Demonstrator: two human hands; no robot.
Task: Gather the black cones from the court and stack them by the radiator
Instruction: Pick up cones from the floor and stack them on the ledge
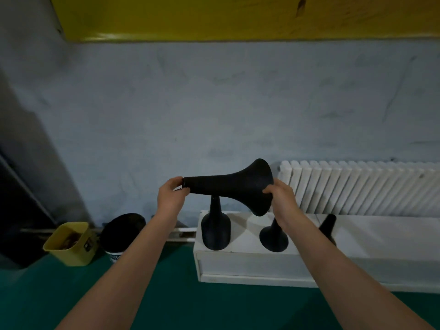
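Left grip [172, 195] pinches cone [234, 184] tip, right grip [282, 197] holds its base, cone sideways over tabletop [381, 236]; bucket [122, 229] label unreadable

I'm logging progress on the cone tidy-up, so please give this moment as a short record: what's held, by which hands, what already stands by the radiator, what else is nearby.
held: black cone, sideways in the air, wide base to the right
left hand: grips the narrow tip
right hand: grips the base rim
placed: left cone, middle cone, right cone, upright on the white ledge
radiator: behind the ledge
nearby: yellow bin, black bucket, left of the ledge
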